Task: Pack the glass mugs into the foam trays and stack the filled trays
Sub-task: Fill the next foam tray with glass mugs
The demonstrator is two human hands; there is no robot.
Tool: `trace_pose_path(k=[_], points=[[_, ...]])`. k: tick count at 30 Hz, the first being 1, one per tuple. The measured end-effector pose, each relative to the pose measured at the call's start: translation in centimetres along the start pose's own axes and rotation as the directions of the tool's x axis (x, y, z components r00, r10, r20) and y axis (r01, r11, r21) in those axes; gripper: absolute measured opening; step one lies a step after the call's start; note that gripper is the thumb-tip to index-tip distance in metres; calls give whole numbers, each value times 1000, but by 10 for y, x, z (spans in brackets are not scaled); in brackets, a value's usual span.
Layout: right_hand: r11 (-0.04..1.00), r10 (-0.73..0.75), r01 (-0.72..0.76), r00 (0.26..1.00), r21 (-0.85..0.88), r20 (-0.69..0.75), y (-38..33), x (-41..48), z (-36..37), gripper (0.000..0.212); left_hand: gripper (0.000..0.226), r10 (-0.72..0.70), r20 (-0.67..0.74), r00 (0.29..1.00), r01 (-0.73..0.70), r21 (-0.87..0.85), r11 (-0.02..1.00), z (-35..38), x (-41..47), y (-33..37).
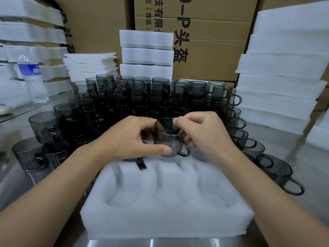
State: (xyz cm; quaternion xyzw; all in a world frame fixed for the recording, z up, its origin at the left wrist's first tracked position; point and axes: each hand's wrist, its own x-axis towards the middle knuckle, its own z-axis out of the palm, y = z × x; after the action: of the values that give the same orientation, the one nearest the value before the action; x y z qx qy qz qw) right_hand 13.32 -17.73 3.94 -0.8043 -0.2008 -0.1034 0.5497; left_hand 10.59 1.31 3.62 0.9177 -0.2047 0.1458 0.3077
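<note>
Mug of smoky grey glass held tipped over far side of white foam tray on shiny metal table. Left hand fingers curled round mug side, thumb under it. Right hand fingers pinch rim. Rows of same grey mugs stacked behind.

Brown cardboard boxes stand stacked behind a shiny steel table

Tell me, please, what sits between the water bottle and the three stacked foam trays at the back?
In the head view, a pile of thin white foam sheets stands between the water bottle and the stacked foam trays.
</note>
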Motion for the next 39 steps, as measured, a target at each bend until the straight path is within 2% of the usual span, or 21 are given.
trace_pose_path(k=[4,9,12,17,23,25,27,29,36,39], points=[[995,-15,17,999,-102,28,-1,-2,1,25,36,8,27,1000,-8,-24,1000,-1,0,1],[993,-36,33,999,-111,-22,-3,-1,1,26,62,-14,66,998,14,-5,1000,0,0,1],[991,-46,40,998,-125,-43,-3,-1,1,26,67,-57,88,994,59,-21,998,0,0,1],[990,-71,62,995,-128,-65,-3,0,1,25,49,-88,185,979,106,-87,991,-1,-3,1],[994,-52,47,997,-97,-50,-3,-1,2,25,50,-110,306,946,124,-26,992,-3,-4,2],[993,-56,50,997,-111,-50,-3,-1,2,26,60,-120,295,948,133,-25,991,-4,-5,4],[994,-48,43,997,-98,-53,-2,0,1,28,81,-127,282,951,136,-15,991,-4,-5,4],[996,-34,30,998,-84,-50,-2,0,1,30,87,-137,284,949,142,0,990,-4,-4,4],[997,-23,21,999,-80,-23,-2,-1,0,28,61,-120,299,947,149,-76,986,-7,-4,6],[996,-13,15,1000,-86,25,0,0,2,13,56,-103,304,947,141,-106,984,-6,-5,6]])
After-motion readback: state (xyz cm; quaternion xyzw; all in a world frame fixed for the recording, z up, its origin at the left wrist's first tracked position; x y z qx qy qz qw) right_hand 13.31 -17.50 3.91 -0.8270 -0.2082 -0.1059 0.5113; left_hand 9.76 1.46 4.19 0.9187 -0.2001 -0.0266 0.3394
